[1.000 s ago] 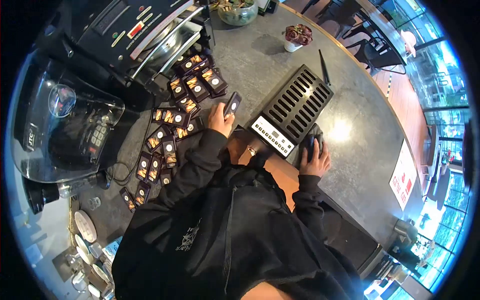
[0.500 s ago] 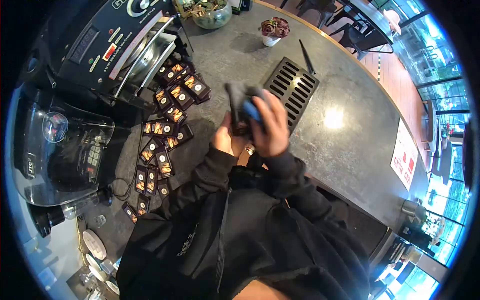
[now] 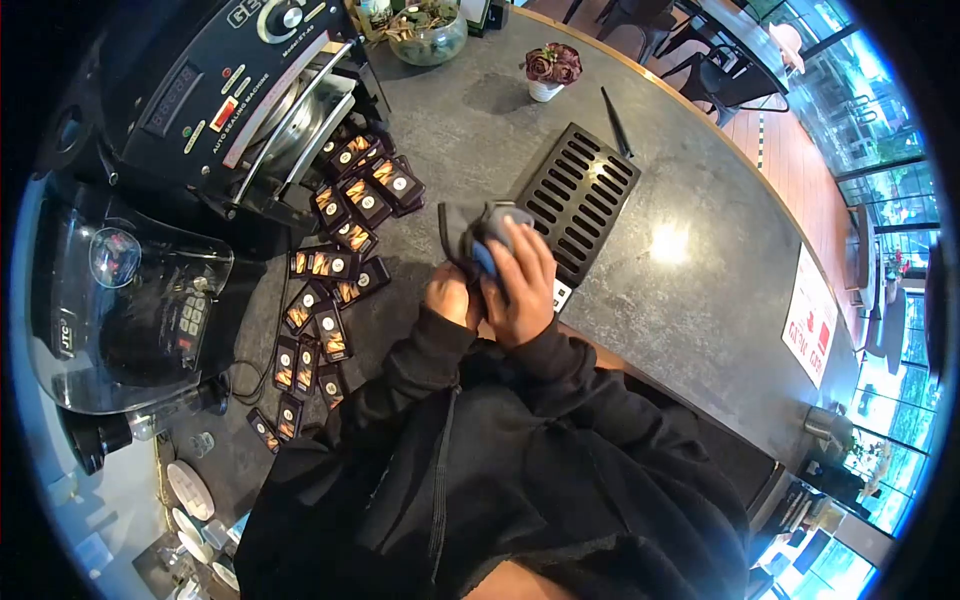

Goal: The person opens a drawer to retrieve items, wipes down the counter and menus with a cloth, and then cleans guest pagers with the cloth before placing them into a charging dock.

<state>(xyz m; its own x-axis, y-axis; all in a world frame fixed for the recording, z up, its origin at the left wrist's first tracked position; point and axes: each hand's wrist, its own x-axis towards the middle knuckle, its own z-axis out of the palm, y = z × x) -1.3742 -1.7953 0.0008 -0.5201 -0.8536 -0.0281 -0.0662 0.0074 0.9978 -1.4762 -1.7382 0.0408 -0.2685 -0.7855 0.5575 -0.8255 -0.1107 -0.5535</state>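
My right hand (image 3: 520, 285) is closed on a dark grey and blue cloth (image 3: 490, 225), its fingers curled over the top. My left hand (image 3: 449, 296) is closed right beside it, under the cloth's edge; the cloth and fingers hide what it grips. Just beyond my right hand lies a black slotted tray (image 3: 583, 190), tilted in view. To the left are several small black boxes (image 3: 365, 200) with orange pictures and round white labels, some piled and others spread along the counter.
An auto sealing machine (image 3: 225, 115) stands at upper left, with a blender under a clear cover (image 3: 130, 300) below it. A potted plant (image 3: 550, 70) and a glass bowl (image 3: 428, 40) sit at the back. A printed sign (image 3: 810, 315) lies on the counter (image 3: 690, 300) at right.
Both hands have drawn closer together, and the cloth has come lower and nearer to my body. The dark item seen in my left hand before is now covered.
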